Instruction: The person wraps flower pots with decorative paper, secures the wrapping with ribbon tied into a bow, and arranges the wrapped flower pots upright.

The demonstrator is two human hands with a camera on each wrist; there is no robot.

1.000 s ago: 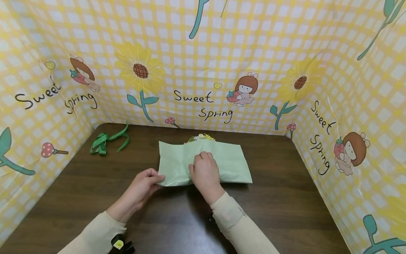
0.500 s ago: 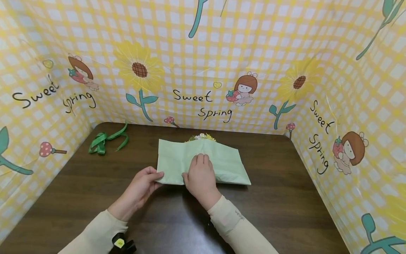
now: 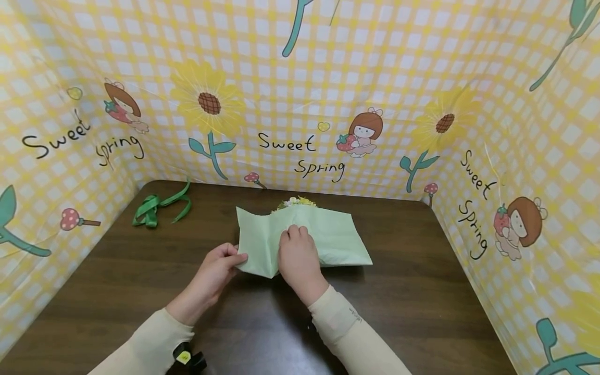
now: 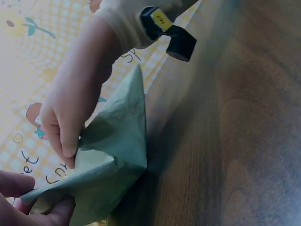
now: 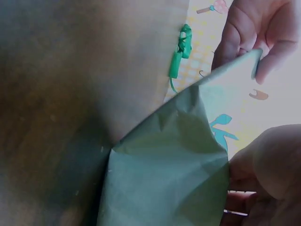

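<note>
A sheet of pale green wrapping paper (image 3: 339, 239) lies across the middle of the table, with small white and yellow flowers (image 3: 300, 201) showing past its far edge. My left hand (image 3: 216, 273) pinches the paper's left edge between thumb and fingers, lifting that side into a raised flap. Over the paper's centre, my right hand (image 3: 300, 263) has its fingers curled and holds the paper at a crease. In the left wrist view the right hand (image 4: 70, 113) is at the folded paper (image 4: 122, 125), which stands up in a peak. The flowers' lower part is hidden under the paper.
A loose, looped green ribbon (image 3: 150, 211) lies at the table's back left. Yellow checked cloth (image 3: 290, 94) walls in the dark wooden table (image 3: 403, 291) at the back and both sides. A black wrist device (image 3: 187, 358) is on the left sleeve.
The paper's left part has folded up along a crease beside the right hand, and its left edge has tilted inward. The left hand has shifted slightly right; both hands keep hold of the paper.
</note>
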